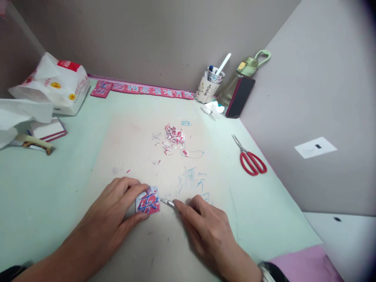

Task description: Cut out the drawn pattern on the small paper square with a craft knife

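Note:
My left hand (116,207) pinches a small square carving block (151,199) between thumb and fingers, holding it against the work surface. The block's face is pink and pale with blue character strokes; part of its left side is under my fingers. My right hand (207,229) grips a slim metal carving knife (169,203) like a pen. The knife tip is just off the block's right edge; whether it touches the block I cannot tell. A pile of red and white shavings (175,136) lies farther back on the table.
Carved pink blocks (145,90) line the table's back edge. At the right are red-handled scissors (251,159), a leaning phone (241,98), a green bottle (249,66), a pen cup (205,91) and crumpled tissue (214,108). A white tissue pack (70,88) stands at the left.

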Tool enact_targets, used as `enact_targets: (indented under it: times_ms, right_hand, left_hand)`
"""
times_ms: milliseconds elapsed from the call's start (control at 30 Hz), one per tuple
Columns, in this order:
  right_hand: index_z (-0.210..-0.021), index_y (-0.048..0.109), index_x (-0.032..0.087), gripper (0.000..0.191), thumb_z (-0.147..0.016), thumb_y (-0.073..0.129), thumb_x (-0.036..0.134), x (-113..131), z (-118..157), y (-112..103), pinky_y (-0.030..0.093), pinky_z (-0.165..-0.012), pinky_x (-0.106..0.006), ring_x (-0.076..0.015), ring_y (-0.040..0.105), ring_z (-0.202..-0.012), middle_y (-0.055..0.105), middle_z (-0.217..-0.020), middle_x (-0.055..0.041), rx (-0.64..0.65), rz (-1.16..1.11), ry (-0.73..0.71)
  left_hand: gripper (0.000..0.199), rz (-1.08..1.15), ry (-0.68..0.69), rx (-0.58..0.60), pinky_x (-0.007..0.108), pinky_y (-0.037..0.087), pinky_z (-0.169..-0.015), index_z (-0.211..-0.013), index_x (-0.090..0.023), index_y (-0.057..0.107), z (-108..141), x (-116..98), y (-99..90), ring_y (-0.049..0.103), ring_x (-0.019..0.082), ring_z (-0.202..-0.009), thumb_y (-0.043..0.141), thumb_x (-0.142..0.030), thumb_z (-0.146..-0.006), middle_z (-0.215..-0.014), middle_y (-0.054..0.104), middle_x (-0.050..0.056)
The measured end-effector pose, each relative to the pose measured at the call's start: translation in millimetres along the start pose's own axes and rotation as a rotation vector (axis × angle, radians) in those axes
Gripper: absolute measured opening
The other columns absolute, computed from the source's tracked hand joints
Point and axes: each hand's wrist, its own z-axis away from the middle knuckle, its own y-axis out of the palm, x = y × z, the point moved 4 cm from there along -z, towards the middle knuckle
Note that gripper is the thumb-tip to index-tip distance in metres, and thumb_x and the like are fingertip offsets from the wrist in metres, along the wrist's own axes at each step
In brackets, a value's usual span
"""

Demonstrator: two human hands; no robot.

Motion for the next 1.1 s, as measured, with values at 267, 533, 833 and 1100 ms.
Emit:
enact_targets:
  times_ms: [267,533,833,1100]
  right_hand:
    - [-0.138,0.055,0.019,0.039,-0.102,0.046,0.010,-2.0,1.4,-1.0,0.045,-0.058,-0.029,-0.0177,0.056,-0.068,0.059,-0.091,-0.0057,-0.002,-0.020,-0.010]
    - [-0.140,0.055,0.018,0.040,-0.102,0.046,0.009,-2.1,1.7,-1.5,0.045,-0.058,-0.028,-0.0169,0.056,-0.068,0.059,-0.091,-0.0057,-0.018,-0.025,-0.030]
    - [-0.138,0.056,0.018,0.039,-0.102,0.044,0.009,2.3,-2.1,0.9,0.047,-0.058,-0.029,-0.0174,0.058,-0.069,0.059,-0.090,-0.0059,-0.019,0.007,-0.028]
    - [-0.139,0.053,0.017,0.041,-0.102,0.039,0.006,4.0,-2.9,0.1,0.044,-0.058,-0.030,-0.0180,0.055,-0.069,0.059,-0.090,-0.0060,0.000,0.104,-0.065]
  left_hand:
    - [0.034,0.017,-0.041,-0.008,0.038,0.052,-0.095,-0.133,-0.034,0.052,1.1,-1.3,1.3,0.061,0.025,-0.113,0.056,-0.046,-0.101,-0.122,0.061,0.001]
    - [0.036,0.035,0.001,0.005,0.037,0.055,-0.092,-0.135,-0.033,0.053,0.1,-0.5,0.7,0.063,0.026,-0.111,0.056,-0.045,-0.101,-0.123,0.062,0.003]
    - [0.034,0.020,0.008,-0.009,0.036,0.055,-0.093,-0.134,-0.033,0.054,1.1,-2.0,0.1,0.063,0.025,-0.112,0.057,-0.043,-0.101,-0.123,0.062,0.003]
    - [0.032,0.038,-0.010,0.021,0.036,0.054,-0.095,-0.133,-0.033,0.052,-0.3,-3.8,-2.1,0.062,0.024,-0.114,0.056,-0.039,-0.102,-0.124,0.061,0.002]
